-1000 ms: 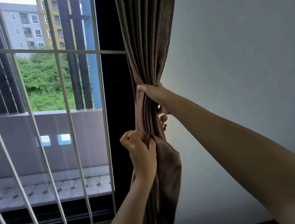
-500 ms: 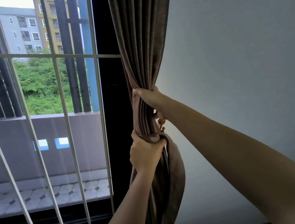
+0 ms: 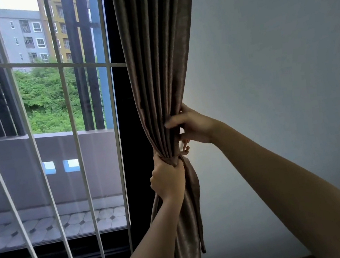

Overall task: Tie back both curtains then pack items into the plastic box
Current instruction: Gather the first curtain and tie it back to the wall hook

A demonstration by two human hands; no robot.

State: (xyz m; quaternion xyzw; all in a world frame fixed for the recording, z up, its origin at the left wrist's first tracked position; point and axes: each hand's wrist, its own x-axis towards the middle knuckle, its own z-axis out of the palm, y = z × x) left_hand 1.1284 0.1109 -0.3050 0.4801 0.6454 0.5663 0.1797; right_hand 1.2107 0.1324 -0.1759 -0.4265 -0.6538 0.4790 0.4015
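By the window, left hand [image 3: 167, 178] squeezes the tie-back [image 3: 189, 174] round the brown curtain [image 3: 155, 65], right hand [image 3: 192, 125] gripping the folds above.

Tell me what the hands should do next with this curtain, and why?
Probably loop the tie-back band over the small wall hook. The left hand grips the band pulled round the gathered curtain, the right hand holds the folds just above, and the hook sits beside them. Whether the band is hooked already cannot be told.
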